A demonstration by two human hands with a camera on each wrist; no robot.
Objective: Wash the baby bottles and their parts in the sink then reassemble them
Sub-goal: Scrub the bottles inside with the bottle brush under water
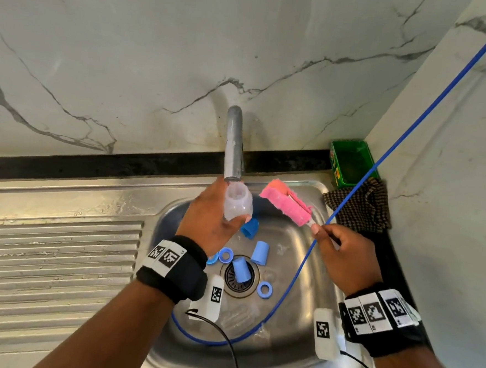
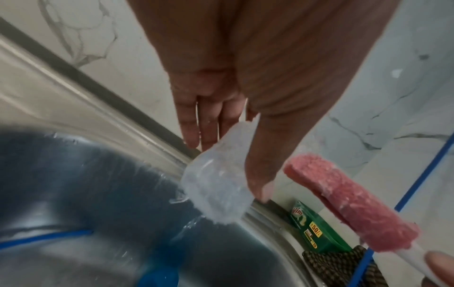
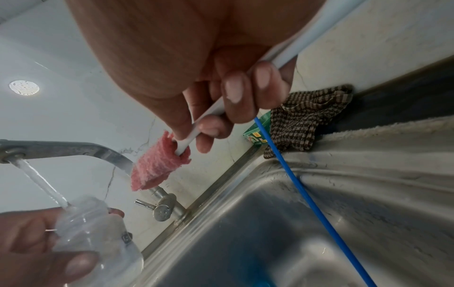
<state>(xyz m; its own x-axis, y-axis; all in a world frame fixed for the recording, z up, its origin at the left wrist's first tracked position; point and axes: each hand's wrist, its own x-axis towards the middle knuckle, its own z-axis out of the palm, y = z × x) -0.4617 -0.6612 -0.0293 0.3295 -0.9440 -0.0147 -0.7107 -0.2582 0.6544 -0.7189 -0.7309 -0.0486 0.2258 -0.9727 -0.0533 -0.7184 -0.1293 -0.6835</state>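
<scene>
My left hand (image 1: 210,219) grips a clear baby bottle (image 1: 237,202) mouth-up right under the tap spout (image 1: 234,146). Water streams from the tap into the bottle's neck (image 3: 86,205). The bottle (image 2: 216,182) sits between thumb and fingers. My right hand (image 1: 343,248) holds the white handle of a pink sponge bottle brush (image 1: 288,204), raised to the right of the bottle and not touching it. The brush head (image 3: 159,165) (image 2: 349,205) points toward the tap. Several blue caps (image 1: 260,252) and blue rings (image 1: 264,289) lie on the sink floor (image 1: 282,344) around the drain.
A blue cable (image 1: 381,164) crosses the sink from the upper right. A green soap box (image 1: 352,162) and a checked cloth (image 1: 361,206) sit at the sink's back right corner. A ribbed drainboard (image 1: 52,256) lies to the left. Another clear bottle (image 1: 238,315) lies in the basin.
</scene>
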